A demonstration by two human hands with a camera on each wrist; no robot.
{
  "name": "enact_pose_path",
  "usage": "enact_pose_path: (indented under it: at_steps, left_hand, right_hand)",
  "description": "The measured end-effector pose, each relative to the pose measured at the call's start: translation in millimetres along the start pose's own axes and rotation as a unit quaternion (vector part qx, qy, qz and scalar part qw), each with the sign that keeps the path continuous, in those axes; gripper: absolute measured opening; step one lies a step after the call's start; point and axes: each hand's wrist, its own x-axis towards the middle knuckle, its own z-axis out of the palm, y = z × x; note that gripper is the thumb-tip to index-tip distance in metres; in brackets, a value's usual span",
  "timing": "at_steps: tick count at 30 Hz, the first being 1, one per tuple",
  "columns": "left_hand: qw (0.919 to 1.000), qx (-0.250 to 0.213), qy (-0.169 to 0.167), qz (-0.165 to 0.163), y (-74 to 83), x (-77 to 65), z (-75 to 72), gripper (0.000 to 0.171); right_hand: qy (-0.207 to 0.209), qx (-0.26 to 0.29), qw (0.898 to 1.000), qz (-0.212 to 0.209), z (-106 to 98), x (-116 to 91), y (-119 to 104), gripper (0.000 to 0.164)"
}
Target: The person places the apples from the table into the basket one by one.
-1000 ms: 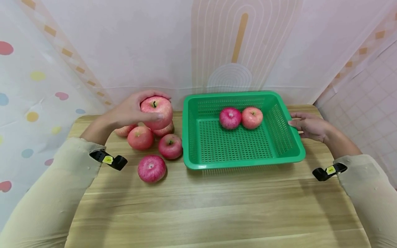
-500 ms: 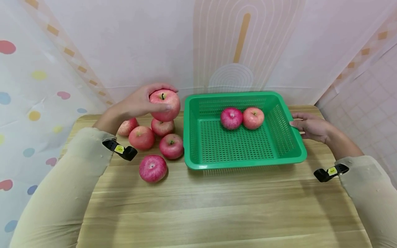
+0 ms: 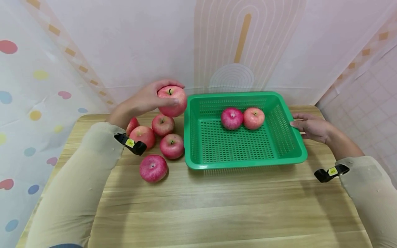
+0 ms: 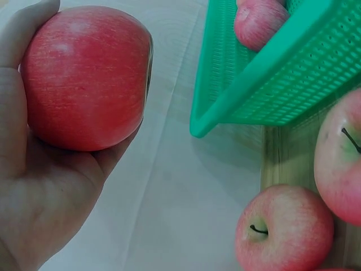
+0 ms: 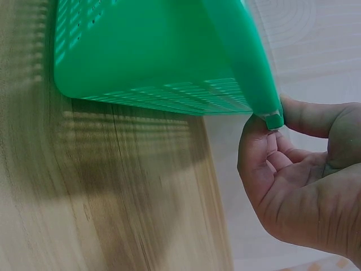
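Observation:
My left hand [image 3: 149,98] grips a large pinkish-red apple [image 3: 173,103], fingers over its far side and thumb across its front. The apple is up near the left rim of the green plastic basket [image 3: 242,164]. In the left wrist view the held apple [image 4: 87,79] fills the palm. My right hand [image 3: 313,128] pinches the basket's right rim; in the right wrist view its thumb [image 5: 307,116] lies on top and curled fingers sit below. Inside the basket, a dark red apple [image 3: 232,118] and a paler apple [image 3: 254,118] lie side by side toward the back.
Left of the basket several apples lie on the wooden table [image 3: 198,206]: a dark red one [image 3: 153,168] in front, others [image 3: 172,146] behind it, one partly hidden by my left wrist. A patterned wall covering [image 3: 149,41] rises behind the table.
My left hand has carried the apple rightward and slightly up, from over the other apples to the basket's left rim. My right hand stays on the basket, which has not visibly moved.

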Motion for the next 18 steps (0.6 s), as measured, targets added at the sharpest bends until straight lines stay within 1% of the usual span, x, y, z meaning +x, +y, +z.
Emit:
enact_pose_path:
  at_steps: [8, 13, 18]
  left_hand:
    - [1.0, -0.005, 0.001, 0.001, 1.1, 14.4, 4.8, 0.054]
    - [0.9998, -0.021, 0.003, 0.003, -0.5, 24.2, 8.0, 0.054]
    - [0.9987, -0.051, -0.008, 0.005, 0.9, 34.0, 13.0, 0.055]
  right_hand:
    - [-0.001, 0.0, 1.0, -0.006, -2.4, -1.0, 0.1, 0.017]
    - [-0.001, -0.002, 1.0, -0.004, -3.3, -0.6, 0.7, 0.019]
    - [-0.007, -0.001, 1.0, -0.008, -4.4, 0.7, 1.2, 0.018]
